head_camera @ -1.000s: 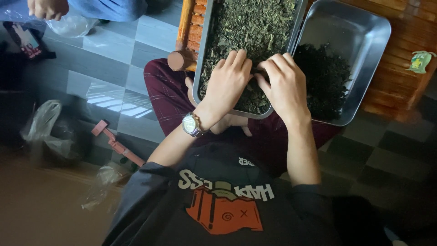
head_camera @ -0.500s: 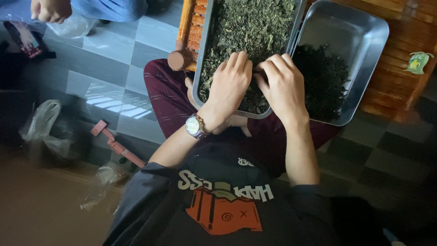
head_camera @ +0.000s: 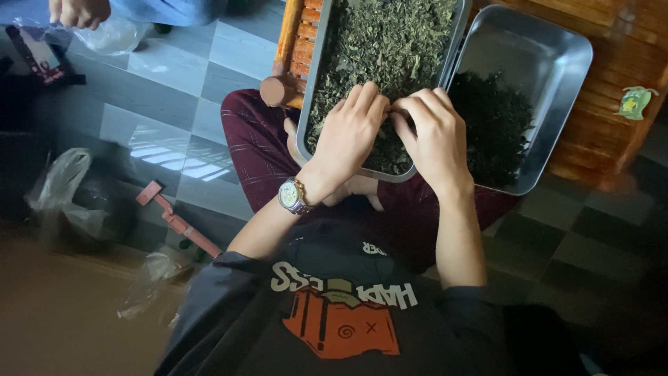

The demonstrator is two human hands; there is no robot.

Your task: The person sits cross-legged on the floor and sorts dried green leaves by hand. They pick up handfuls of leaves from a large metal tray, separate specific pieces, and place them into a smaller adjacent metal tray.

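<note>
Fingers of my left hand [head_camera: 348,132] and right hand [head_camera: 435,136] curl together, tips meeting and pinching dried leaves [head_camera: 390,49] at the near end of the long metal tray [head_camera: 309,90], whose length runs straight away from me, both hands equally close.

1. Left tray [head_camera: 314,90]: bare metal, dull grey sheen along the rim, heaped with dry, crumbly, matt green leaves [head_camera: 390,49].
2. Right tray [head_camera: 550,63]: smooth brushed metal, softly reflective inside, with darker, rough shredded leaves [head_camera: 490,129] in it.
3. Bench [head_camera: 605,111]: wooden slats, warm brown, a slight polish.
4. Floor [head_camera: 160,76]: smooth tiles, glossy enough to mirror window light.
5. Watch [head_camera: 292,196] on the left hand [head_camera: 348,129]: shiny metal case and band.
6. Trousers [head_camera: 257,150]: matt maroon cloth.
7. Bag [head_camera: 111,35] at top left: thin clear plastic, crinkled and glinting.
</note>
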